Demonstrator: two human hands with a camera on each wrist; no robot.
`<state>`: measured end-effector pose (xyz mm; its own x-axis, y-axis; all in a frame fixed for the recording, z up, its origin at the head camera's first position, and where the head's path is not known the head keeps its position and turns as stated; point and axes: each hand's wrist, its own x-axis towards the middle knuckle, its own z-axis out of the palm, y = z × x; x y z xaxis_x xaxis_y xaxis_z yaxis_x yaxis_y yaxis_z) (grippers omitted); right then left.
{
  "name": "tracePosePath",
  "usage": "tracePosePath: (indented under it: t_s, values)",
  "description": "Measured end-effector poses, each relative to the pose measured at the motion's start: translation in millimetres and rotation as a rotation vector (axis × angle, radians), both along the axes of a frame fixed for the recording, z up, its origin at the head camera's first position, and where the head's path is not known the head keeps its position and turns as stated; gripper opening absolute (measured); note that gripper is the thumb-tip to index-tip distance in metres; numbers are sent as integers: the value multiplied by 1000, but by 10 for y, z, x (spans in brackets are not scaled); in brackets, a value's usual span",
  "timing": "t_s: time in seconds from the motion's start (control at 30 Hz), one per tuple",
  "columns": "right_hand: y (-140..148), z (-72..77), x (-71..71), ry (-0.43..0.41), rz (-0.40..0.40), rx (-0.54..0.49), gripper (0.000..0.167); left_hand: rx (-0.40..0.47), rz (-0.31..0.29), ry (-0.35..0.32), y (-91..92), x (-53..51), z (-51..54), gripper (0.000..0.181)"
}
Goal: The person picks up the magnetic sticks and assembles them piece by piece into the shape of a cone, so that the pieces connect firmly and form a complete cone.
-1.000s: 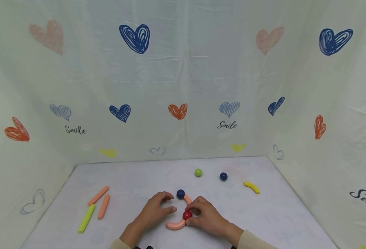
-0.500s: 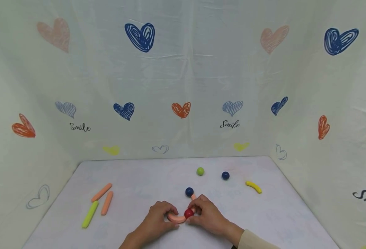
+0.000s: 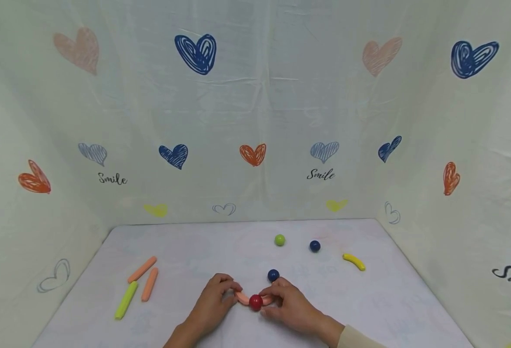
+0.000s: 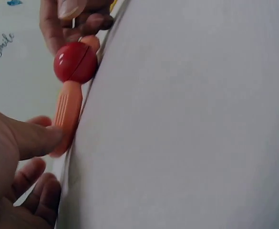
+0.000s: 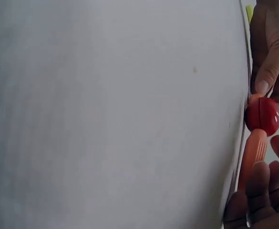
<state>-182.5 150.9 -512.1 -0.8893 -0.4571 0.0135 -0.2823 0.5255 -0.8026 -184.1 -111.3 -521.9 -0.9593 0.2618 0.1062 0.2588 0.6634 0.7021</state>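
While LH (image 3: 213, 303) pinches L pink stick (image 4: 69, 107) at end, RH (image 3: 296, 306) grips R stick (image 5: 254, 150) (red ball (image 3: 255, 302) btwn).

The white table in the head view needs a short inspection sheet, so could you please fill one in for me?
Surface: white table, faintly patterned.
Job's things: red ball touching the left peach piece and the right peach piece; near blue ball beside the right hand.
Clutter: green ball, far blue ball, curved yellow piece, two straight peach sticks, yellow-green stick.
Grips: left hand pinches the left peach piece; right hand is at the right peach piece, its hold unclear.
Cables: nothing seen.
Surroundings: pale curtain printed with hearts and "Smile".
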Motion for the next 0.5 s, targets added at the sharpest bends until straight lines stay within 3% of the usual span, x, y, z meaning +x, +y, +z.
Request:
tracePosePath:
  t_s: [0.17, 0.23, 0.33, 0.5]
  values:
    - [91, 28, -70, 66, -84, -15, 30, 20, 72, 15, 148, 61, 37, 12]
    - [133, 40, -144, 95, -149, 13, 32, 6, 66, 3, 230, 79, 57, 12]
    - [179, 57, -269, 103, -209, 61, 38, -46, 35, -11, 361, 88, 70, 26]
    - [221, 19, -376, 51, -169, 118, 48, -121, 10, -1, 485, 96, 32, 37]
